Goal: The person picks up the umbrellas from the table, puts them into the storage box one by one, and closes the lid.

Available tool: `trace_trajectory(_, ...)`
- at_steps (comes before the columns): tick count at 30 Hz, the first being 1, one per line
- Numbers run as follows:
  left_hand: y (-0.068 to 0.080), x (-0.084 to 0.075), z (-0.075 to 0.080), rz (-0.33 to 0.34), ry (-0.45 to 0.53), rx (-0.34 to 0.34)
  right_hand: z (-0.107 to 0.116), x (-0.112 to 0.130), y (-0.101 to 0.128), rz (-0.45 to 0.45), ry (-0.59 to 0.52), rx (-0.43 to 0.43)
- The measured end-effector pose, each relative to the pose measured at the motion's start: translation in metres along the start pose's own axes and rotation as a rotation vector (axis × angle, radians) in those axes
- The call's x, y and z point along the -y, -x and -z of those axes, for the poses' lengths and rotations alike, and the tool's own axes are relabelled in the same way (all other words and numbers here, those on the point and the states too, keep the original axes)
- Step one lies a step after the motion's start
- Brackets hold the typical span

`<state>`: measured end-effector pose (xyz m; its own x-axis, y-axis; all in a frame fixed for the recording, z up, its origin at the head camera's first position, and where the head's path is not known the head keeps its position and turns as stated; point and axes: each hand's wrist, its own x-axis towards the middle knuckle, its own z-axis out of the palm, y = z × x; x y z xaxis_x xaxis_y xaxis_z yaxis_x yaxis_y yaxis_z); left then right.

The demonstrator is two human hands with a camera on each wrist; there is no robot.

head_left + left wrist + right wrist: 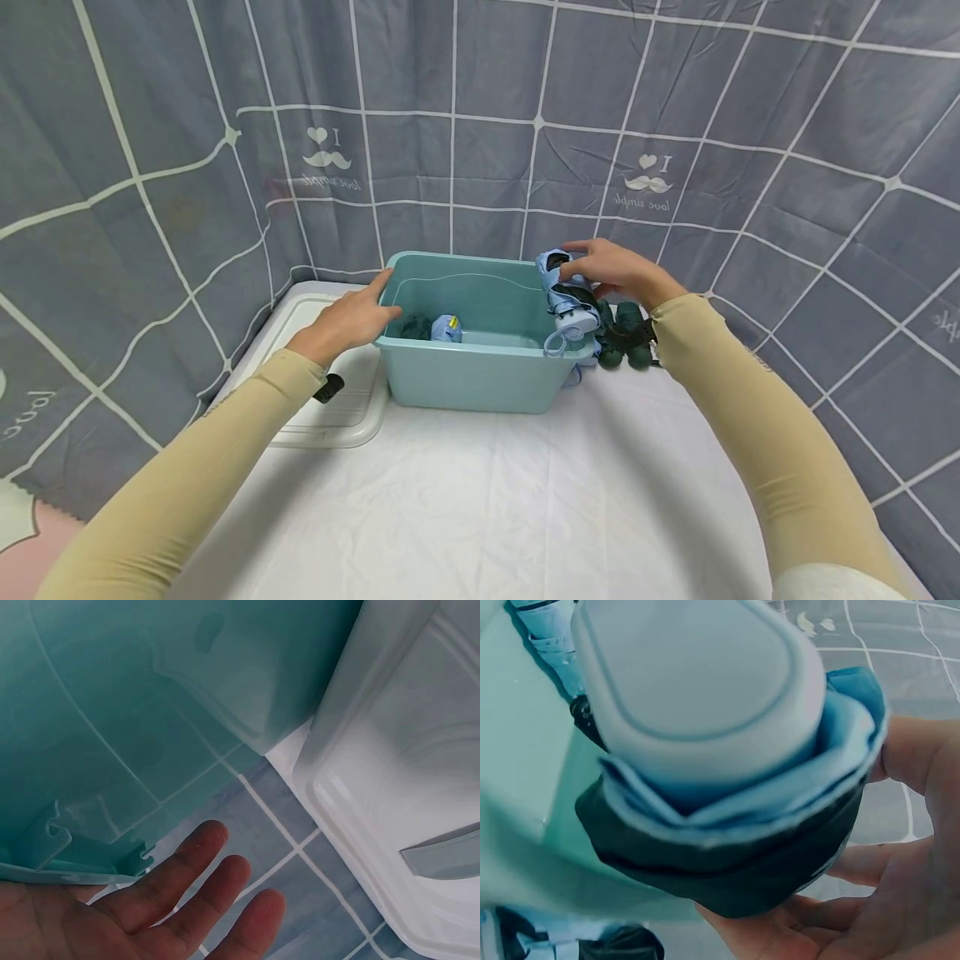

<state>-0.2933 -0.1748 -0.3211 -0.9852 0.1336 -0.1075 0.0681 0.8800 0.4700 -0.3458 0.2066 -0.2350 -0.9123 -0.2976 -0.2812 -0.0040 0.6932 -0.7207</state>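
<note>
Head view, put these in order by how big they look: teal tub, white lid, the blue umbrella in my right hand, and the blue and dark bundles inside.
1. Teal tub
2. White lid, partly hidden
3. Blue umbrella
Last: blue bundle and dark bundle, too alike to rank.

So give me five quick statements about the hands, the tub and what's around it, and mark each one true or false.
1. The right hand holds a blue folded umbrella. True.
2. The white lid covers the tub. False: it is off, lying to the left of the tub.
3. A light blue bundle and a dark green bundle lie inside the tub. True.
4. The left hand is at the tub's right end. False: it is at the left end.
5. More dark green bundles lie outside the tub, to its right. True.
</note>
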Motion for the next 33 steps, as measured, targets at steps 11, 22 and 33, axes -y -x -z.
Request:
trace_trajectory(11, 0.002, 0.0, 0.002, -0.005, -0.004, 0.001, -0.023, 0.021, -0.026, -0.012, 0.075, 0.086)
trace_trajectory(22, 0.003, -0.002, -0.001, -0.014, -0.01, -0.015, -0.046, 0.035, -0.05, -0.055, 0.078, 0.15)
trace_trajectory(33, 0.004, 0.0, -0.002, -0.017, -0.013, -0.016, -0.072, 0.043, -0.072, -0.092, 0.141, 0.206)
